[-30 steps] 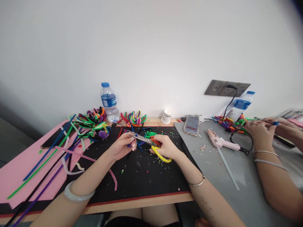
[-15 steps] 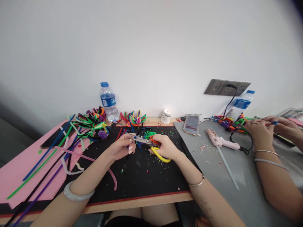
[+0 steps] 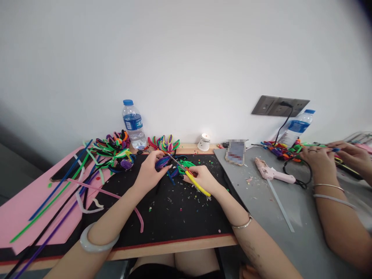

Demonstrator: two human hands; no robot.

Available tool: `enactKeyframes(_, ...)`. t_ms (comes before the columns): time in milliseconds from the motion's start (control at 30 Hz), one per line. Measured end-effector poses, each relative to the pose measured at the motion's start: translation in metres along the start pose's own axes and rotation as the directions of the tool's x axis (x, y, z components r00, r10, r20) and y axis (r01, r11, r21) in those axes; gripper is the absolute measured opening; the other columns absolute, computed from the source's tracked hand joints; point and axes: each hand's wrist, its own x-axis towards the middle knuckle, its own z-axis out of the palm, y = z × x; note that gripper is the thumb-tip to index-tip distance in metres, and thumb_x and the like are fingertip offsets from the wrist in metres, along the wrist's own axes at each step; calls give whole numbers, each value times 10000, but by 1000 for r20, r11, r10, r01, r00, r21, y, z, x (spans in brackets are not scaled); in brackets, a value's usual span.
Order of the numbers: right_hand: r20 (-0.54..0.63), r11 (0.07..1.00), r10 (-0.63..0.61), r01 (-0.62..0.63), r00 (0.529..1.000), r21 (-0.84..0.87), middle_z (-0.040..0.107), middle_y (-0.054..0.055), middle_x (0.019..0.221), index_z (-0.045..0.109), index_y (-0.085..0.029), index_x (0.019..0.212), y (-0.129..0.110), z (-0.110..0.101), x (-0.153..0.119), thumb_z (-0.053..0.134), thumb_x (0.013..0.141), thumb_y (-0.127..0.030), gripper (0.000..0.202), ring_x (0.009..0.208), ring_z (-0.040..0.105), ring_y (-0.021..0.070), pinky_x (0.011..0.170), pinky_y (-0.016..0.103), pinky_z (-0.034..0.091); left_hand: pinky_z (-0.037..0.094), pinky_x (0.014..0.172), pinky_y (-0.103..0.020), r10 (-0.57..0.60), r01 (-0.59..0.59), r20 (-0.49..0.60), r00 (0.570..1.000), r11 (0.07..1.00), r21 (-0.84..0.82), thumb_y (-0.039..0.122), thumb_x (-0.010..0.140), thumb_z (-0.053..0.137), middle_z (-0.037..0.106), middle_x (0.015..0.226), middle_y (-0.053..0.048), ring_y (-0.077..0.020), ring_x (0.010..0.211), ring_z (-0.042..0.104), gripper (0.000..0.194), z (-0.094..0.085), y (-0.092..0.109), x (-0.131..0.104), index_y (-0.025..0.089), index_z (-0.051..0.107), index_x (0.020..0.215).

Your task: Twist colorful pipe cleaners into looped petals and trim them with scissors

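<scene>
My left hand pinches a purple pipe-cleaner piece between thumb and fingers, above the black mat. In my right hand are scissors with yellow and red handles, their blades pointing up and left toward that piece. Whether the blades touch it is unclear. Green looped pipe cleaners lie just behind my right hand, and short blue pieces rest between the two hands.
Long pipe cleaners lie over pink sheets at left. Behind stand a water bottle and a paper cup. A glue gun lies at right, near another person's hands.
My left hand has opened out somewhat and shifted, now showing the purple piece. The scissors have turned, with their blades pointing more steeply away.
</scene>
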Motion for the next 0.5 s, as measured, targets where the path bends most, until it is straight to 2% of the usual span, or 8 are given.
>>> enactKeyframes(100,20,1000,18,-18,1000,16,268,-45,544,404,-152,517,1,2,0,500,692,-541,438,522,221,73,455,207,176,438,792,-319,129,-124,-16,991,973,194,222,769,522,530,924,-50,-186,889,526,185,0,-4,0,190,476,945)
enactKeyframes(233,36,999,20,-21,999,27,265,-43,552,383,-159,521,1,2,0,494,695,-557,449,523,230,74,456,210,177,423,825,-306,264,-249,-10,964,919,306,207,822,458,554,920,-70,-186,908,526,128,0,-8,1,182,500,940)
enactKeyframes(500,46,999,39,-40,998,28,266,-43,548,360,-160,513,0,3,0,479,693,-585,477,514,227,71,453,213,178,437,776,-290,355,-325,15,935,837,441,217,845,428,604,836,-74,-183,839,554,170,-2,-13,0,172,577,911)
